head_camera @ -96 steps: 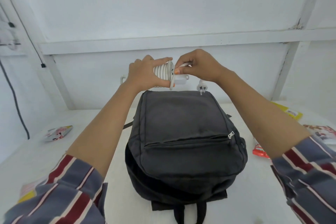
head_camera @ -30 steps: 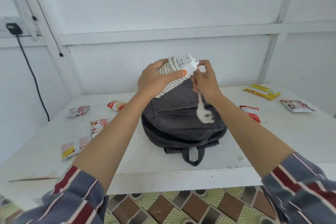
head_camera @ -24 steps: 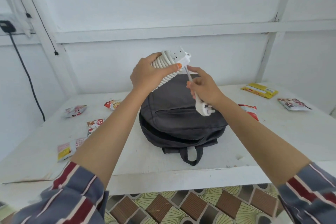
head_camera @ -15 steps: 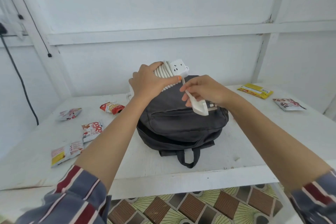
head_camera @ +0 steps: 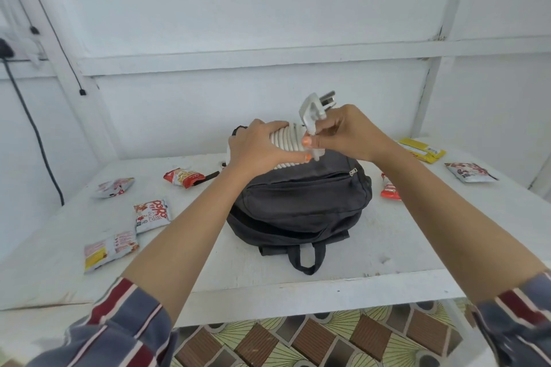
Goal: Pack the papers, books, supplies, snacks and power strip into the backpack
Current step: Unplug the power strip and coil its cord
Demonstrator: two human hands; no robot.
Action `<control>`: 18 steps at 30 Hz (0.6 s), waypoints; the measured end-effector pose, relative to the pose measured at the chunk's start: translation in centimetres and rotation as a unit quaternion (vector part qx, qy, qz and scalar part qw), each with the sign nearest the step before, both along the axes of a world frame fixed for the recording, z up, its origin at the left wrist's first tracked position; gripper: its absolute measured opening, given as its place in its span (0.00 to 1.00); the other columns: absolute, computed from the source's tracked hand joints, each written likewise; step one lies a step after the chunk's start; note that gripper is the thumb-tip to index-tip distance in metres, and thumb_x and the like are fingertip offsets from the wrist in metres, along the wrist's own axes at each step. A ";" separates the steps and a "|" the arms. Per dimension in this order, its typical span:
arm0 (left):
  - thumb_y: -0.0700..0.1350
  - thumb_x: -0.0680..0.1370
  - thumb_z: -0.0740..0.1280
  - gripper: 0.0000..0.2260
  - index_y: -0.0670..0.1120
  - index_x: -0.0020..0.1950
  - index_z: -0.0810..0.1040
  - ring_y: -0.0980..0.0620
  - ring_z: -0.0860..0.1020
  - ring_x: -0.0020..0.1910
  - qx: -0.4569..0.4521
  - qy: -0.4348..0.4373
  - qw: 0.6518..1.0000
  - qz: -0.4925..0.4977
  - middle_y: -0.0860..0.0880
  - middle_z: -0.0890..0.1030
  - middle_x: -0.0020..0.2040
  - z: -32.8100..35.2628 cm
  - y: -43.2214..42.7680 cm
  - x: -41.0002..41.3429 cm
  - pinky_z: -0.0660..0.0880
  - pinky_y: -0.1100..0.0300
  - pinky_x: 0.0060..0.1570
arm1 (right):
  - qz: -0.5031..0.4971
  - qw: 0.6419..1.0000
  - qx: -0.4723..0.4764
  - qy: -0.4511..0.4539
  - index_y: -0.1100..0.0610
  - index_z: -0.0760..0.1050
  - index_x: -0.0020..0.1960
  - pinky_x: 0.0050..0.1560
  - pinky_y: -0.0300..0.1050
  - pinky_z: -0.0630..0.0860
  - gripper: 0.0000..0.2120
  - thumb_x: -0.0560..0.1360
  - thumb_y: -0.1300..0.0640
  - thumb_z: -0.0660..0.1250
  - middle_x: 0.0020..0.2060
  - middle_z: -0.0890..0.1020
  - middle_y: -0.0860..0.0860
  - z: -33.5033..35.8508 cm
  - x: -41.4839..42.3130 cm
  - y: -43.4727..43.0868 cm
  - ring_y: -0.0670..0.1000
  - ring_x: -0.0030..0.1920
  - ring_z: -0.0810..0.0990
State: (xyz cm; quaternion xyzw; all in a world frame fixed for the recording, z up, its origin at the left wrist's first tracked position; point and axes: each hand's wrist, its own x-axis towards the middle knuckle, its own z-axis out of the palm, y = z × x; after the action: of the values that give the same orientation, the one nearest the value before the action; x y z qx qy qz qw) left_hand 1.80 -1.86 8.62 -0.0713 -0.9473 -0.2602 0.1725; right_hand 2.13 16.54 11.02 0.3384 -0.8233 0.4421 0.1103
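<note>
Left hand (head_camera: 253,146) grips white, cord-wrapped power strip (head_camera: 286,140).

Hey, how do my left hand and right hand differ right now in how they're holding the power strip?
The left hand grips the cord-wrapped power strip with its fingers curled round it; the right hand pinches only the plug. The left hand sits lower, close over the backpack; the right hand is slightly higher, with the plug's prongs pointing up and away. Both hold parts of the same power strip above the backpack.
</note>
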 end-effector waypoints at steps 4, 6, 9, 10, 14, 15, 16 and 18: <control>0.68 0.58 0.74 0.33 0.62 0.61 0.75 0.54 0.76 0.48 0.002 -0.001 0.999 -0.055 0.54 0.76 0.46 0.3 0.1 0.5 0.70 0.57 0.46 | -0.037 0.997 -0.063 0.017 0.53 0.79 0.36 0.37 0.34 0.66 0.06 0.66 0.60 0.76 0.32 0.76 0.45 -0.2 -0.4 -0.3 0.41 0.32 0.70; 0.67 0.59 0.74 0.31 0.62 0.60 0.75 0.53 0.76 0.47 0.008 0.010 0.998 -0.065 0.53 0.76 0.46 0.5 0.1 0.6 0.71 0.57 0.46 | -0.067 0.992 -0.102 0.010 0.58 0.79 0.37 0.38 0.38 0.68 0.06 0.66 0.59 0.76 0.33 0.76 0.48 -0.5 -0.7 -0.4 0.47 0.34 0.71; 0.67 0.59 0.75 0.31 0.62 0.60 0.76 0.53 0.76 0.47 0.016 0.011 0.997 -0.073 0.53 0.76 0.46 0.4 0.1 0.9 0.71 0.57 0.47 | -0.084 0.985 -0.148 -0.001 0.54 0.72 0.38 0.33 0.35 0.69 0.13 0.65 0.61 0.77 0.34 0.76 0.48 -1.1 -0.8 -0.6 0.48 0.32 0.70; 0.68 0.57 0.74 0.32 0.62 0.59 0.76 0.53 0.76 0.47 0.024 0.007 0.997 -0.078 0.53 0.76 0.46 0.3 0.1 1.0 0.71 0.57 0.47 | -0.078 0.983 -0.168 -0.002 0.53 0.70 0.40 0.31 0.33 0.69 0.15 0.66 0.63 0.76 0.35 0.76 0.49 -1.2 -0.7 -0.6 0.48 0.31 0.71; 0.71 0.53 0.70 0.34 0.63 0.58 0.76 0.55 0.76 0.46 0.047 0.007 0.994 -0.095 0.58 0.76 0.43 -0.1 0.1 1.4 0.72 0.58 0.46 | -0.070 0.979 -0.191 0.027 0.52 0.71 0.50 0.37 0.34 0.73 0.16 0.69 0.64 0.73 0.45 0.73 0.47 -2.0 -0.5 -0.8 0.43 0.37 0.75; 0.68 0.56 0.73 0.32 0.63 0.58 0.76 0.57 0.75 0.45 0.050 0.006 0.994 -0.100 0.61 0.75 0.42 -0.1 0.1 1.5 0.71 0.59 0.45 | -0.074 0.980 -0.179 0.048 0.53 0.73 0.51 0.41 0.33 0.73 0.14 0.70 0.64 0.72 0.48 0.72 0.46 -2.3 -0.6 -0.8 0.41 0.43 0.74; 0.64 0.59 0.76 0.29 0.62 0.59 0.76 0.60 0.74 0.43 0.055 0.004 0.993 -0.105 0.63 0.74 0.40 0.0 0.1 1.5 0.70 0.61 0.44 | -0.073 0.982 -0.164 0.060 0.54 0.75 0.50 0.44 0.31 0.72 0.11 0.71 0.65 0.70 0.51 0.71 0.46 -2.4 -0.7 -0.8 0.41 0.48 0.73; 0.59 0.63 0.77 0.26 0.62 0.59 0.77 0.64 0.73 0.42 0.062 -0.002 0.991 -0.116 0.66 0.74 0.39 0.1 0.1 1.6 0.68 0.65 0.42 | -0.070 0.987 -0.116 0.086 0.54 0.79 0.48 0.51 0.25 0.67 0.06 0.74 0.63 0.67 0.58 0.73 0.47 -2.7 -0.7 -0.6 0.42 0.58 0.72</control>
State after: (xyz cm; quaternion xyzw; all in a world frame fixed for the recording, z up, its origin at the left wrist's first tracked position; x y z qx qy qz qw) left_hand 3.44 -1.80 8.75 -0.1691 -0.9151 -0.3368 0.1436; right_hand 1.41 15.92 8.37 0.3016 -0.7754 0.4950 0.2504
